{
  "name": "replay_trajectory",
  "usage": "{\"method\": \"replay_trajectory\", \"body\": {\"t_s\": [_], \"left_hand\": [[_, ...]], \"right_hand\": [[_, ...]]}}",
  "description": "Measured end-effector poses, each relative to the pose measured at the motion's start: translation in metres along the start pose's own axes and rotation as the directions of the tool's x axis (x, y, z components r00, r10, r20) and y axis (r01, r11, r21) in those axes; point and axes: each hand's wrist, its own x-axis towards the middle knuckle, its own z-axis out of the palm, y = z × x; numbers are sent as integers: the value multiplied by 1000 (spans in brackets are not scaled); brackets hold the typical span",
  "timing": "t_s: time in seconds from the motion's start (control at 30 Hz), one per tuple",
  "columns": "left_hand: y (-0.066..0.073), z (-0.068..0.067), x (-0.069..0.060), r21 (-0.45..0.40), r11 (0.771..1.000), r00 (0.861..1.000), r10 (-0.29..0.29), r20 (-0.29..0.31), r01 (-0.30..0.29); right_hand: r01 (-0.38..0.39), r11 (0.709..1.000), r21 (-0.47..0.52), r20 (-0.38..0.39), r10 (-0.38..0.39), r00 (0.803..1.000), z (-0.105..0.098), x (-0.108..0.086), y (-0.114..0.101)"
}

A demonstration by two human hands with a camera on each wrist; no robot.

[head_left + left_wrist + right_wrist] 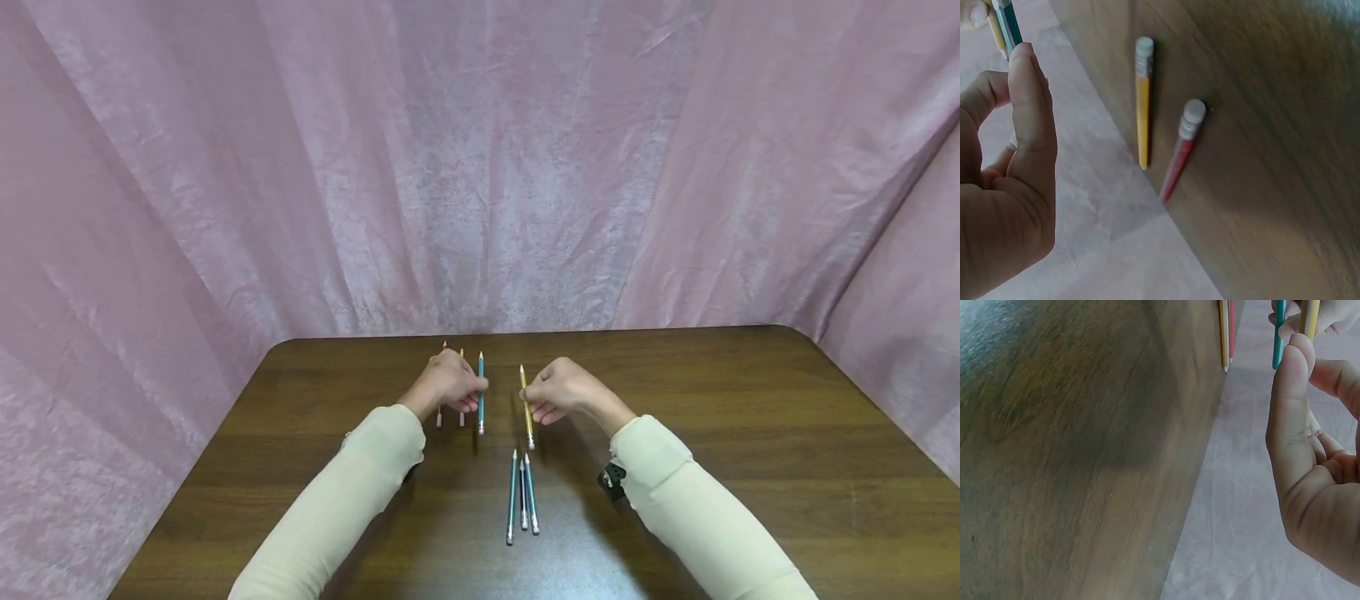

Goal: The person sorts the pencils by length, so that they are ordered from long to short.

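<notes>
Pinching a teal eraser-tipped pencil [482, 414], the left hand [452, 382] hovered near the right hand [564, 392], which pinched a yellow pencil [528, 420]. Below the left lay a red pencil [1178, 156] and an orange-yellow pencil [1142, 112]; nearer the person, three pencils [523, 502], the middle perhaps navy, lay together on the wooden table [750, 417].

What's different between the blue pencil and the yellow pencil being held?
The blue pencil is in the left grip; the yellow pencil is in the right grip. In the head view, the blue pencil runs nearly straight up the picture, while the yellow pencil slants slightly. Both are sharpened and eraser-tipped.
</notes>
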Motion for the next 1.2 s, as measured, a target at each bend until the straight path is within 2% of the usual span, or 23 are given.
{"method": "replay_trajectory", "body": {"t_s": [0.37,0.57,0.7,0.9,1.1,1.2], "left_hand": [[-5,1,19,-30,999,999,-41,-27,40],[-2,4,28,8,999,998,-51,-37,51],[-2,7,36,17,997,996,-79,-27,80],[-1,14,50,95,988,992,-118,-32,121],[-2,17,53,180,977,993,-112,-24,114],[-3,17,54,191,974,993,-118,-25,120]], "right_hand": [[-11,999,-51,-11,10,1000,1,9,-7],[-16,999,-42,-15,16,1000,-2,13,-9],[-25,999,-27,-13,24,1000,-3,13,-10],[-21,999,-34,-24,20,1000,-3,14,-9],[-28,999,-29,-27,27,999,-1,14,-10],[-21,1000,-22,-28,20,999,0,16,-11]]}}
